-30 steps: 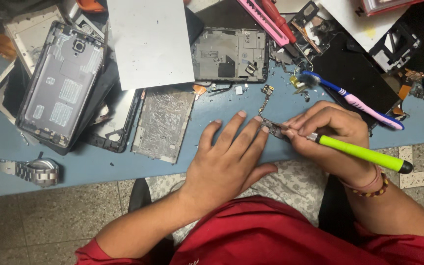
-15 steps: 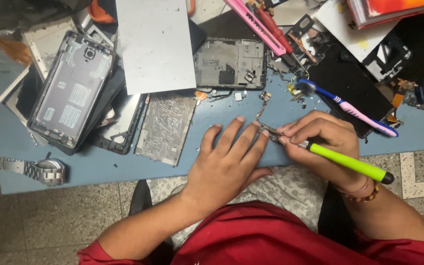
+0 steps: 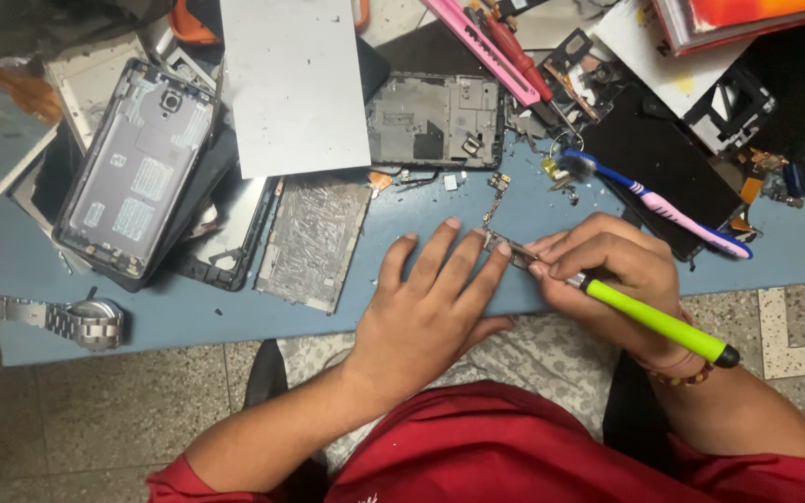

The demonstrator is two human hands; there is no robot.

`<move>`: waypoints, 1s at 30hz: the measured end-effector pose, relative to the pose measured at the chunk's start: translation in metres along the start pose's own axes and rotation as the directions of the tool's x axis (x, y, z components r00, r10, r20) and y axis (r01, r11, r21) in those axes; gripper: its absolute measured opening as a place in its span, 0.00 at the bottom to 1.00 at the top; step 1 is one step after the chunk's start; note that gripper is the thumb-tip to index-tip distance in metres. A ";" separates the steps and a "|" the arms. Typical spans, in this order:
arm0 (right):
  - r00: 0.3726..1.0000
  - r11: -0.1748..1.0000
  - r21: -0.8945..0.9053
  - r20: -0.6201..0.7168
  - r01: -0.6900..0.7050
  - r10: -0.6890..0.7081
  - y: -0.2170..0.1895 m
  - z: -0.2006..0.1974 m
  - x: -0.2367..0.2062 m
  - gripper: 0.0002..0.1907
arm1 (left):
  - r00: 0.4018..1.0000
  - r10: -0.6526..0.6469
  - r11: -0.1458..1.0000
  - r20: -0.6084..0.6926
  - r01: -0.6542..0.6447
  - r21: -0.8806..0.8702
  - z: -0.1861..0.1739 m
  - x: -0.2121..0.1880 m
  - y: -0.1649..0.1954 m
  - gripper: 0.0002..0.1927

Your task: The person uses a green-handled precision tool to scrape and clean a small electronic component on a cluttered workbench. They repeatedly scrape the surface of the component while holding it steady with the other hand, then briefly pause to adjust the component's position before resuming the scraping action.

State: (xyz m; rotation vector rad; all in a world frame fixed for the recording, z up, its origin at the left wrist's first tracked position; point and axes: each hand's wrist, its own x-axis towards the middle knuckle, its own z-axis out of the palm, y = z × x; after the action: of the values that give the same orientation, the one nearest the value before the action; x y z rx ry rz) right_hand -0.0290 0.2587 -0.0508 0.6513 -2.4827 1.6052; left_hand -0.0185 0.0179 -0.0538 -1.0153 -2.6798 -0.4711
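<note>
Green-handled screwdriver (image 3: 654, 321) is pinched in the right hand (image 3: 607, 270), its tip on a small circuit part (image 3: 505, 247) pinned under the flat left hand (image 3: 430, 307) near the table (image 3: 188, 312) edge; a slip could gouge it or flick it off.

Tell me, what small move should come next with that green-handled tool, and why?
Probably a slow turn of the green-handled tool in place. Its tip sits on the small circuit part at the table edge, the left hand pins the part flat, and the right hand grips the tool near its tip.
</note>
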 end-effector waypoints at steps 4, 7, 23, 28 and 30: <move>0.998 0.999 -0.007 0.020 0.053 -0.053 0.000 0.003 0.000 0.10 | 1.000 -0.024 1.000 -0.009 0.024 -0.010 0.002 0.000 0.001 0.38; 0.996 0.996 -0.026 0.033 0.082 -0.081 -0.001 0.002 0.001 0.10 | 0.999 -0.022 1.000 -0.024 0.022 0.020 0.003 0.000 0.002 0.38; 0.998 0.998 0.028 0.020 0.061 -0.061 -0.003 -0.002 -0.001 0.10 | 0.999 0.017 0.999 -0.041 -0.015 0.044 -0.002 0.001 0.005 0.34; 0.998 0.998 0.022 0.017 0.059 -0.060 -0.002 -0.002 -0.001 0.10 | 0.999 0.011 0.999 -0.030 -0.010 0.030 0.000 0.001 0.006 0.34; 0.998 0.998 0.021 0.019 0.055 -0.055 -0.001 -0.003 -0.001 0.10 | 0.999 0.007 1.000 -0.036 -0.006 0.029 0.001 0.000 0.007 0.34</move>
State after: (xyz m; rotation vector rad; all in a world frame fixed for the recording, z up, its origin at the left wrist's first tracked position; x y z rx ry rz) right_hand -0.0277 0.2609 -0.0490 0.7346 -2.4427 1.6145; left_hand -0.0136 0.0229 -0.0528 -0.9981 -2.6429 -0.4444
